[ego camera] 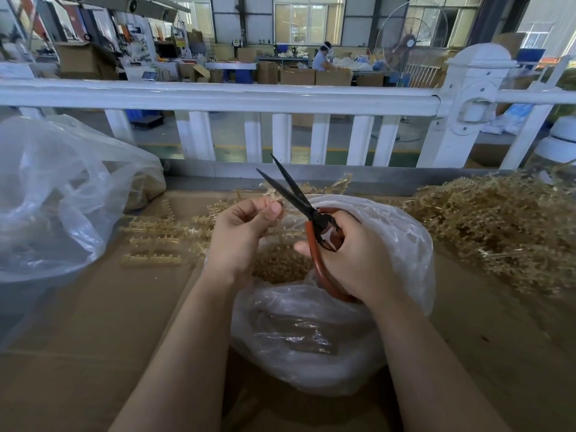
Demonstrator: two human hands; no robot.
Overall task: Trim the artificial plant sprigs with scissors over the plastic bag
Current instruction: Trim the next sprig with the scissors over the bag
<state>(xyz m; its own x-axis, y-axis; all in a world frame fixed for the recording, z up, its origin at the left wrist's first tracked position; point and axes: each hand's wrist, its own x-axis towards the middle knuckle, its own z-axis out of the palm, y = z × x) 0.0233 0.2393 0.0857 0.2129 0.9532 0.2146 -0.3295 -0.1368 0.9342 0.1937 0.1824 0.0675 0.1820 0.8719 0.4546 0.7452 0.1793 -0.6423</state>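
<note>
Two clear plastic bags sit on a cardboard-covered table: a large bag at left, a smaller bag under both hands. The left hand pinches one tan sprig with curled fingers. The right hand grips red-handled scissors, blades parted. A sprig pile lies at right.

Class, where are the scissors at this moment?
In the head view, the scissors sit centre frame, held in the right hand above the plastic bag, blades open beside the sprig the left hand pinches.
</note>
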